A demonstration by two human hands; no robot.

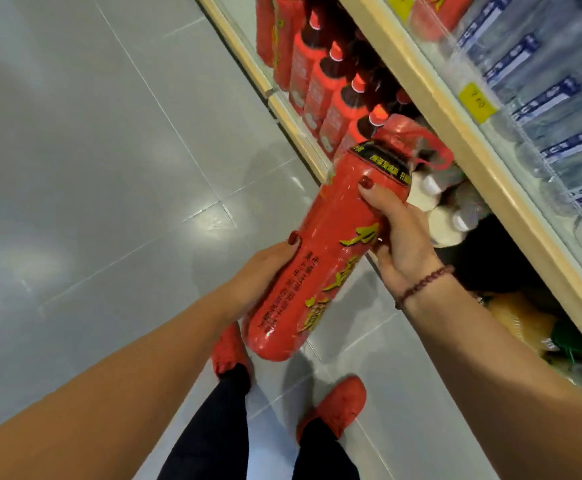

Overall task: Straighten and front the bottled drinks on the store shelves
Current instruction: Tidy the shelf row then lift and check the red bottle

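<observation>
Grey tiled floor (92,168) on the left, cream-edged store shelves (438,102) on the right.
The left hand (262,275) cups the lower half of a large red plastic bottle (320,258), and the right hand (404,237) curls round its upper part. The bottle is held in mid-air before the shelves, its long axis slanting, cap end toward them.

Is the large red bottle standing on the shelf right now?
No, the left hand and the right hand both grip the large red bottle, which is tilted in the air in front of the shelf.
</observation>
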